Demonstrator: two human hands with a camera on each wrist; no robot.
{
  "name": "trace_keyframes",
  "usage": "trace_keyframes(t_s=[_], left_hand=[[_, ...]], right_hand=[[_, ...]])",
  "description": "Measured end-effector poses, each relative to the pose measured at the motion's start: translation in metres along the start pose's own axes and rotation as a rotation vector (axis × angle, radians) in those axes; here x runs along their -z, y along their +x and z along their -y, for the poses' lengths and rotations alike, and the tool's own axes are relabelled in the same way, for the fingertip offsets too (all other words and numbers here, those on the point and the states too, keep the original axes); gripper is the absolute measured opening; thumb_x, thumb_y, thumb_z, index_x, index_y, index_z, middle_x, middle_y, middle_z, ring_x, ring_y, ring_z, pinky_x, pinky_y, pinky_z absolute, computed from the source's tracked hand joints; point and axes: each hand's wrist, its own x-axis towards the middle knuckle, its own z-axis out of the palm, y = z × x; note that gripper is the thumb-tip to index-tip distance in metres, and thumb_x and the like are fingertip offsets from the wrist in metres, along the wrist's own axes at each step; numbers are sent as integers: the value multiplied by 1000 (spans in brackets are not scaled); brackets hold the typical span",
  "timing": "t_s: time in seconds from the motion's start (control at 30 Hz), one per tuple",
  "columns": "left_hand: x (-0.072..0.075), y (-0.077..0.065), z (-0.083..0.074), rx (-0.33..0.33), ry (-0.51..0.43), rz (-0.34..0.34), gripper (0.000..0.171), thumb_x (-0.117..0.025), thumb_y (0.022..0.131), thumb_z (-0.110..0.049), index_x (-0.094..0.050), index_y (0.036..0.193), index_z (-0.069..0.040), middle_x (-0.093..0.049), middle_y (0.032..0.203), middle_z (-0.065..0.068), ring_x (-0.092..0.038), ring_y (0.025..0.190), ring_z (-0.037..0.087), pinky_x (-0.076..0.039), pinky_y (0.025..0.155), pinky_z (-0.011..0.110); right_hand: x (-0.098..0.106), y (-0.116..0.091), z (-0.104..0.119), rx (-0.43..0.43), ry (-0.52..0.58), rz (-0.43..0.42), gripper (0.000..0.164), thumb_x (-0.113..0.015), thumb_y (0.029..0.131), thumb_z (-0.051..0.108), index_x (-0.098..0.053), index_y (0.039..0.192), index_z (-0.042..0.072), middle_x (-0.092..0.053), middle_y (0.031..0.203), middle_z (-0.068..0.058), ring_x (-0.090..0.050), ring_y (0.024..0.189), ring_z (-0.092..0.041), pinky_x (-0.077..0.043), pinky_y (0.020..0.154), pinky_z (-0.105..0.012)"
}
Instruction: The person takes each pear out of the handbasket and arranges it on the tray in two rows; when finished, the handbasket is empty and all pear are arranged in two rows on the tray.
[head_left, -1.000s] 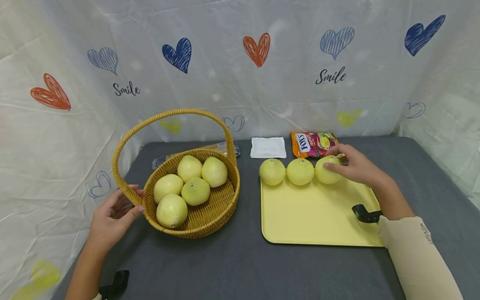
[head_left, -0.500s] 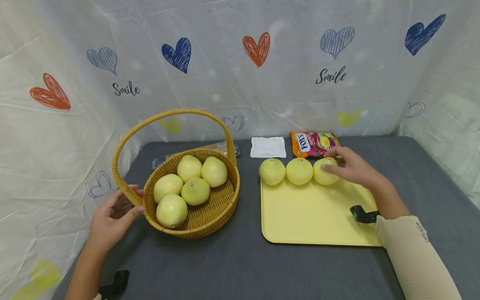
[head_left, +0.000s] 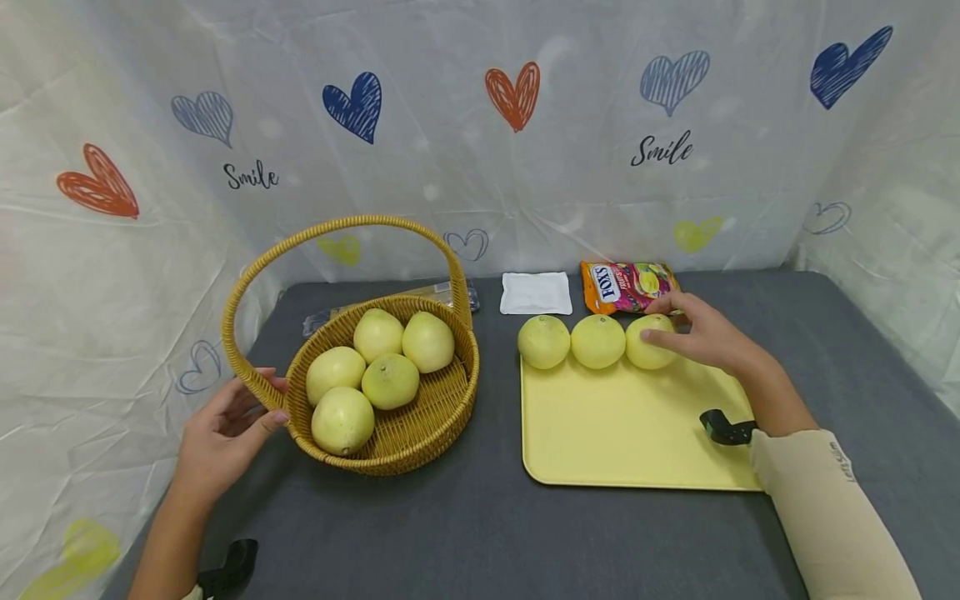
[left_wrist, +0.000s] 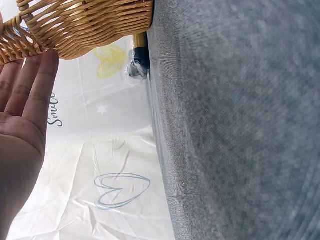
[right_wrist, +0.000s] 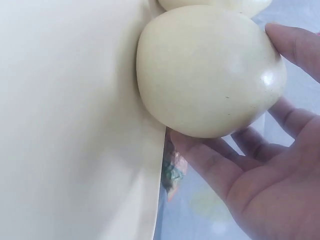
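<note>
In the head view, a woven wicker basket (head_left: 420, 450) with a tall arched handle stands at left. It holds several pale yellow-green pomelos (head_left: 342, 421). My left hand (head_left: 221, 442) grips the basket's left side at the foot of the handle, thumb in front and fingers behind. A yellow tray (head_left: 637, 433) lies at right, with three pomelos in a row along its far edge. My right hand (head_left: 701, 333) holds the rightmost pomelo (head_left: 647, 343) between thumb and fingers. In the right wrist view this pomelo (right_wrist: 210, 75) sits at the tray's edge, touching its neighbour.
Behind the tray lie a white packet (head_left: 536, 293) and an orange-purple candy bag (head_left: 630, 287), close to my right fingers. A plastic-wrapped item (head_left: 442, 290) lies behind the basket. A heart-printed curtain (head_left: 450, 167) encloses the grey-covered table (head_left: 450, 533).
My right hand has shifted the rightmost pomelo slightly left, closing the gap to the middle one, then stayed there. The left hand and basket keep their place.
</note>
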Motion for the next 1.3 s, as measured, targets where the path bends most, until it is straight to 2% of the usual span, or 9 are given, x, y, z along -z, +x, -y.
trace_keyframes(t_s=[0.27,0.4,0.53,0.7,0.8,0.87,0.93,1.13,1.3], left_hand=[[0,-1,-1,4,32,-6,56,-67,82,25,-54,134,8,-68,116,13,-65,110,12,-54,85,17],[-1,-1,-1,6,60,-8,56,-68,82,24,-54,134,7,-68,116,12,-65,110,11,-54,85,17],[-1,-2,-1,6,77,-12,56,-69,82,24,-55,134,7,-68,116,12,-65,110,11,-54,85,17],[0,-1,-1,-4,69,-7,57,-68,81,24,-54,134,8,-68,116,13,-65,110,11,-55,85,17],[-1,0,1,-9,53,-2,58,-68,81,25,-54,135,8,-67,117,16,-65,110,11,-55,85,17],[0,-1,1,-7,58,0,58,-68,82,24,-54,135,7,-67,117,16,-65,110,11,-55,85,17],[0,-1,1,-10,54,0,58,-68,81,25,-54,135,8,-67,116,16,-65,110,12,-55,85,17],[0,0,-1,-11,56,-3,59,-68,80,25,-54,135,8,-67,116,14,-65,110,12,-54,85,17],[-1,0,-2,-7,70,0,58,-68,81,25,-54,134,8,-67,116,13,-65,109,11,-54,85,16]], right_hand=[[2,-2,6,-15,9,40,41,-70,97,18,-54,128,-4,-51,130,-21,-54,118,-43,-44,97,-58],[2,-3,9,5,15,36,42,-70,97,20,-55,128,-4,-53,129,-20,-52,121,-41,-44,99,-55],[0,-2,15,67,-4,-18,37,-70,96,15,-58,125,-6,-58,124,-22,-54,121,-40,-44,100,-51],[-7,4,36,136,-39,-136,27,-70,96,11,-63,118,-3,-60,116,-20,-55,116,-40,-43,103,-59],[-15,8,53,209,-44,-205,21,-72,93,6,-67,112,0,-63,111,-14,-58,108,-26,-49,102,-39],[-22,12,65,287,-46,-231,18,-74,91,3,-69,108,2,-66,107,-11,-58,103,-19,-50,94,-28],[-31,17,78,360,-45,-225,18,-75,90,2,-70,107,4,-67,106,-10,-59,101,-17,-50,89,-24],[-70,31,118,514,-1,-81,21,-78,88,8,-70,108,4,-68,109,-8,-63,103,-26,-54,91,-44],[-111,43,150,586,-38,61,30,-79,89,16,-69,115,5,-67,111,-7,-62,101,-21,-53,89,-36]])
